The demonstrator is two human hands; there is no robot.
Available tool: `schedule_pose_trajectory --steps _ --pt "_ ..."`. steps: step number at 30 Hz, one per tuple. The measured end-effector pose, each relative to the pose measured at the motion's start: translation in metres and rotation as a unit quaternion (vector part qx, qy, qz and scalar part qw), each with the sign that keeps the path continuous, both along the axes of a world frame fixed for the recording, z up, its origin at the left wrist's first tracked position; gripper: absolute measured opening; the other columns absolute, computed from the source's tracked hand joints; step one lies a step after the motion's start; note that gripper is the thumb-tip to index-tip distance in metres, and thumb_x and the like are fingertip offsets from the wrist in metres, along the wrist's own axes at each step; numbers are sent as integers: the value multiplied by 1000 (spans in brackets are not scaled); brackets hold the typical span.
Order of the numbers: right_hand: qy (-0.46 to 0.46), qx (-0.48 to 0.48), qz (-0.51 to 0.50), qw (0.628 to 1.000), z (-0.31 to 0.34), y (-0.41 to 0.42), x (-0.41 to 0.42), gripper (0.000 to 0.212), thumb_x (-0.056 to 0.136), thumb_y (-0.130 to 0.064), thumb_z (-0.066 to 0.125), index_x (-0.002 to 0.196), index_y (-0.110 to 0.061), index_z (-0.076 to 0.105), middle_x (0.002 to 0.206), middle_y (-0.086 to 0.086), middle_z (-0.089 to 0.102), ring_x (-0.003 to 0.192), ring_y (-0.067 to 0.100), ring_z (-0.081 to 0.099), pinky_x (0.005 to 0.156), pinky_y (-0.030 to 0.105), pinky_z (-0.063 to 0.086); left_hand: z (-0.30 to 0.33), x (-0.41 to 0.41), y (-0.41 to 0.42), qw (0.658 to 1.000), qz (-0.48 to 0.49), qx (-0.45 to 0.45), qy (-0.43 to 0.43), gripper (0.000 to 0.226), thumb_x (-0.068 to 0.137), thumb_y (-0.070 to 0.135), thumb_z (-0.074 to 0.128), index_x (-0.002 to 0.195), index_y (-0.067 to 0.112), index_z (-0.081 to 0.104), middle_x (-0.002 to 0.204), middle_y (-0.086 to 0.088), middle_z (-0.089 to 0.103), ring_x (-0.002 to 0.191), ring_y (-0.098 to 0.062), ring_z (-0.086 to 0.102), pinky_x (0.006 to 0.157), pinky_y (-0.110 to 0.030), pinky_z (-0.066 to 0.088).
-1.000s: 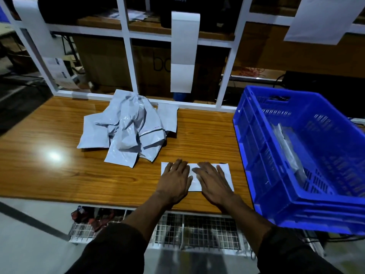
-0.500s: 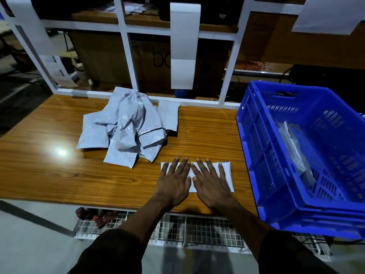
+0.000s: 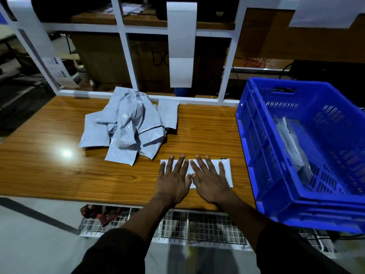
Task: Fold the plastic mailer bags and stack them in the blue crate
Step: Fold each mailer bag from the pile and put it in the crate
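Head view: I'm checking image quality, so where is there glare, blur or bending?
Head view: a bright glare spot on the table left of the bag pile; shelf frame posts splay outward, wide-angle bending; wire rack below looks smeared; background dim.

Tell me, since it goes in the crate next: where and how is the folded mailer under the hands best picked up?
Probably by its right short end, which sticks out bare past the right hand on the side toward the blue crate. The folded mailer lies flat on the table, so slide fingertips under that edge and pinch with the thumb on top. The left hand can press flat meanwhile.
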State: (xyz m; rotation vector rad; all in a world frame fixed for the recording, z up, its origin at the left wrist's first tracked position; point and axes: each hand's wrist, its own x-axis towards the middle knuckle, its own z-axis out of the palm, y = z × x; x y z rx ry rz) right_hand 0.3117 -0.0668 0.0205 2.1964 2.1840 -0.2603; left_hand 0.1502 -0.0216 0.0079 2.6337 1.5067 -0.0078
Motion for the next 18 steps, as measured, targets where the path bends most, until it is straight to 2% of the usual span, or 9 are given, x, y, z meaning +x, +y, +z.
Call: schedule_pose_trajectory --steps 5,8,10,13,15,18 --pt "11 -16 -15 1000 4 2 -4 57 106 -46 14 160 -32 1 166 -9 -17 152 20 -20 119 60 -11 -2 -6 -9 999 38 1 -35 81 92 53 -13 163 21 8 170 2 -3 157 -24 -9 126 -50 2" --pt "4 24 -1 1000 10 2 -24 62 102 -43 15 160 -22 13 169 -2 -3 154 24 -13 117 62 -10 -2 -9 -8 999 33 -4 -27 81 89 49 -13 164 24 6 170 5 -6 157 -26 -11 126 -50 1" --pt "13 42 11 999 9 -1 -31 61 101 -42 11 160 -25 14 169 -4 5 155 20 -6 119 59 -8 -1 -9 -6 999 33 -8 -18 81 88 50 -14 164 27 4 170 7 -8 156 -28 -14 126 -50 0" --pt "20 49 -8 999 -2 -8 -16 55 105 -45 15 159 -32 16 168 -8 8 155 20 -2 121 55 -4 0 -10 -5 999 42 -12 -23 80 89 52 -11 164 28 6 170 9 -6 156 -33 -14 126 -52 0" --pt "13 50 -36 998 -4 -13 -1 59 102 -51 8 159 -35 15 168 -8 6 155 23 -3 121 55 -3 0 -10 -6 999 46 -14 -22 81 90 54 -10 164 27 7 170 8 -5 155 -36 -13 125 -54 1" --pt "21 18 -87 996 -3 -19 22 59 103 -56 7 159 -41 0 167 -11 -12 153 26 -16 119 56 -10 0 -9 -6 999 46 -19 -9 82 89 62 -11 163 29 1 170 9 -9 154 -40 -14 124 -55 -2"
